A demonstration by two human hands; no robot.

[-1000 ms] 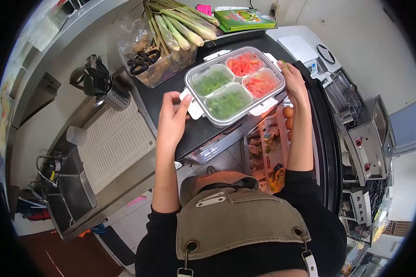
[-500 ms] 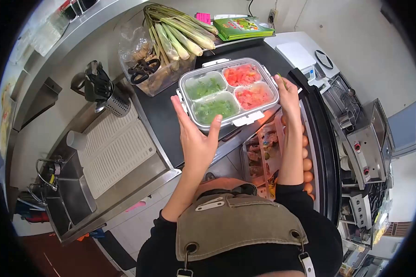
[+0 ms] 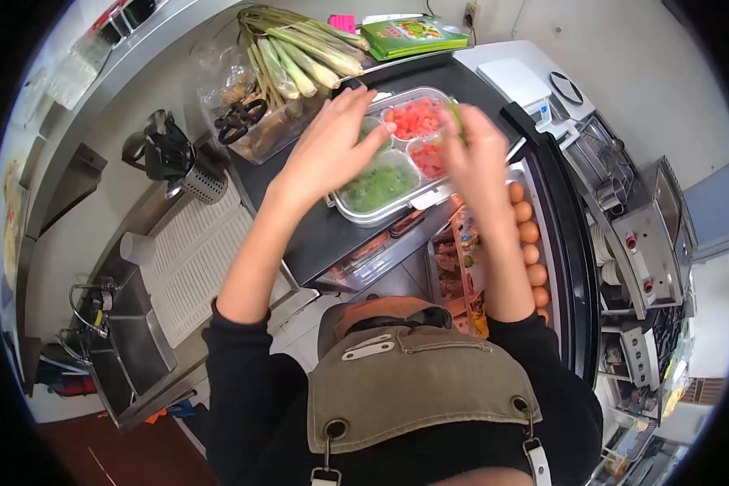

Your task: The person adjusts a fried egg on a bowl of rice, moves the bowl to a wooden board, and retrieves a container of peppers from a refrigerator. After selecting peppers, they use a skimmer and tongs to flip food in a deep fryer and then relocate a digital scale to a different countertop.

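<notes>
A clear food box (image 3: 373, 217) with white clips rests on the black counter. Its inner cups hold chopped green leaves (image 3: 374, 188) and diced red pieces (image 3: 415, 118). My left hand (image 3: 328, 142) is over the box's left side, fingers stretched and thumb apart, hiding part of the far-left cup. Over the right side is my right hand (image 3: 474, 146), smeared by motion, with a small green piece (image 3: 455, 117) between its fingers. I cannot make out its kind.
Lemongrass stalks (image 3: 308, 61) lie on a plastic tub (image 3: 259, 146) behind the box. Below right is an open drawer with eggs (image 3: 529, 232) and food tubs. A white scale (image 3: 514, 83) stands at the back right, a sink (image 3: 142, 344) at the left.
My hands have left the box's sides and moved above it. The box has been set down on the counter, slightly left. The green piece stays in my right hand.
</notes>
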